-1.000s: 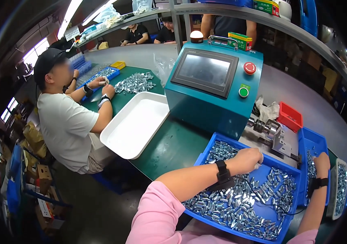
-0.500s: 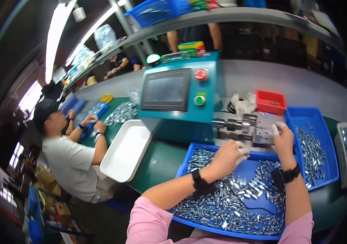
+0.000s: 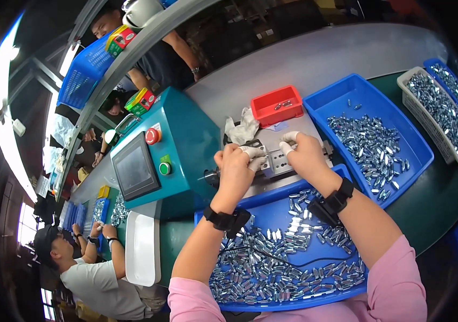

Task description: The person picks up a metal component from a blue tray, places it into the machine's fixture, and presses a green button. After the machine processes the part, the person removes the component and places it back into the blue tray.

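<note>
My left hand (image 3: 238, 169), with white finger covers, is closed at the left end of a metal block fixture (image 3: 279, 162). Whatever its fingertips grip there is hidden. My right hand (image 3: 308, 156) is curled over the fixture's right side, thumb and forefinger close together; I cannot make out anything between them. Below my wrists lies a blue tray (image 3: 280, 307) filled with small shiny metal cylindrical parts (image 3: 272, 263). A teal machine (image 3: 186, 145) with a screen (image 3: 135, 166), a red knob and a green button adjoins the fixture on the left.
Behind the fixture are a red bin (image 3: 277, 112) with a few parts and white gloves (image 3: 242, 127). A second blue tray (image 3: 422, 155) and a pale basket (image 3: 427, 115) of parts stand right. A white tray (image 3: 143, 252) and a co-worker (image 3: 100, 284) are left. A dark cable crosses the near tray.
My view has swung to the right, bringing more of the right-hand trays into sight. My left hand has moved onto the fixture's left end; my right hand stays by its right side.
</note>
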`<state>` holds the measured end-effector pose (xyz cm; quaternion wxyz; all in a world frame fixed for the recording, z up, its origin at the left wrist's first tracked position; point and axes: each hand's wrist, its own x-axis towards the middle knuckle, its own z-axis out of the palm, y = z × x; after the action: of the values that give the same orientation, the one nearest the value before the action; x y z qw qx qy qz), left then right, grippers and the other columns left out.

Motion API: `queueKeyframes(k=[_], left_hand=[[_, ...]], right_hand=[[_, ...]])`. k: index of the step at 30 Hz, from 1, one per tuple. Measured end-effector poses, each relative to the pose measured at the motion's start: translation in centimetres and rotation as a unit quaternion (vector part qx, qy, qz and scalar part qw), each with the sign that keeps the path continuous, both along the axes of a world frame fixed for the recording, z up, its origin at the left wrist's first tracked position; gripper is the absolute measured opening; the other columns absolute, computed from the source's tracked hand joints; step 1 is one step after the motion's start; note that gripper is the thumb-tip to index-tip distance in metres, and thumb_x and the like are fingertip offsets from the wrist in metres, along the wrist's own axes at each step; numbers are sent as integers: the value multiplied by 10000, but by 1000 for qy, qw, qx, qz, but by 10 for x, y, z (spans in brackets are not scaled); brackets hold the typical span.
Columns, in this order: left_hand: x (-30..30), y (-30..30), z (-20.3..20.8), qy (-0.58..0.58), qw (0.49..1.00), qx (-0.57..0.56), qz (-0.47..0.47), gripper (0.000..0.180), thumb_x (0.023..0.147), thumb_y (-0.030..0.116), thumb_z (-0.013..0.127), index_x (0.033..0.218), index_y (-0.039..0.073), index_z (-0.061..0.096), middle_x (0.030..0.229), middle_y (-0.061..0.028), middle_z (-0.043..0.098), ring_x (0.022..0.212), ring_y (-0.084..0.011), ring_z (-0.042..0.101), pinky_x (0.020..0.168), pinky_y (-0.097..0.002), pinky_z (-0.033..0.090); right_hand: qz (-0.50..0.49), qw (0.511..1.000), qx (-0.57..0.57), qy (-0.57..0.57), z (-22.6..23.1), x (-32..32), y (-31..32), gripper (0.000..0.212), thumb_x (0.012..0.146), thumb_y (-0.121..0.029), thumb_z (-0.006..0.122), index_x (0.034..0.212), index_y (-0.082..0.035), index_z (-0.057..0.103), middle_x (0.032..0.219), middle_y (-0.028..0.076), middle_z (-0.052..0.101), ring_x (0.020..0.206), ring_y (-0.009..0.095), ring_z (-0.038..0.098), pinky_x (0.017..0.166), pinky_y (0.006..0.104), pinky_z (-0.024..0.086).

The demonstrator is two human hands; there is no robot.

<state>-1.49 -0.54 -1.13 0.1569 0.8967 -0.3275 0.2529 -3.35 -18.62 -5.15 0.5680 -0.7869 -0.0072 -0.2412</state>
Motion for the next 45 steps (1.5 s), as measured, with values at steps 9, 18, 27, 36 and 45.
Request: queueKeyframes(k=[9, 18, 27, 36, 45], left_hand=[[-32, -2, 16, -74, 997, 23, 8, 151, 768, 200, 725, 885, 105, 711, 813, -54, 652, 876, -235, 557, 829, -363, 382], [-96, 41, -31, 264, 953, 103, 104, 249, 769, 158, 676, 981, 27, 662, 785, -163, 660, 753, -348, 633, 694, -421, 499], [-91, 47, -44, 280, 958, 61, 5, 243, 767, 131, 666, 986, 25, 649, 853, -179, 643, 785, -332, 630, 710, -403, 502], [-90, 42, -37, 313, 950, -16, -14, 216, 777, 84, 636, 982, 16, 628, 863, -180, 639, 791, -326, 630, 718, -390, 502], [-89, 46, -41, 277, 960, -34, -19, 272, 826, 107, 620, 1085, 26, 628, 909, -198, 644, 843, -353, 623, 758, -405, 493]], right_hand=[[80, 990, -59, 103, 17, -9, 3, 253, 828, -220, 652, 865, 29, 677, 619, 132, 646, 492, 177, 609, 494, 313, 474], [157, 976, -72, 132, 20, -30, 29, 286, 838, -218, 652, 929, 51, 685, 575, 103, 623, 456, 145, 583, 445, 286, 436], [200, 958, 99, 181, 8, -39, 38, 293, 861, -111, 625, 1119, 27, 644, 676, 39, 638, 487, 69, 539, 437, 229, 395], [197, 957, 109, 181, 3, -43, 41, 339, 857, -84, 626, 1185, 2, 613, 691, 26, 633, 515, 62, 543, 473, 216, 415], [188, 965, 68, 168, 7, -38, 41, 321, 856, -100, 629, 1157, 11, 623, 742, 39, 657, 538, 69, 565, 481, 216, 427]])
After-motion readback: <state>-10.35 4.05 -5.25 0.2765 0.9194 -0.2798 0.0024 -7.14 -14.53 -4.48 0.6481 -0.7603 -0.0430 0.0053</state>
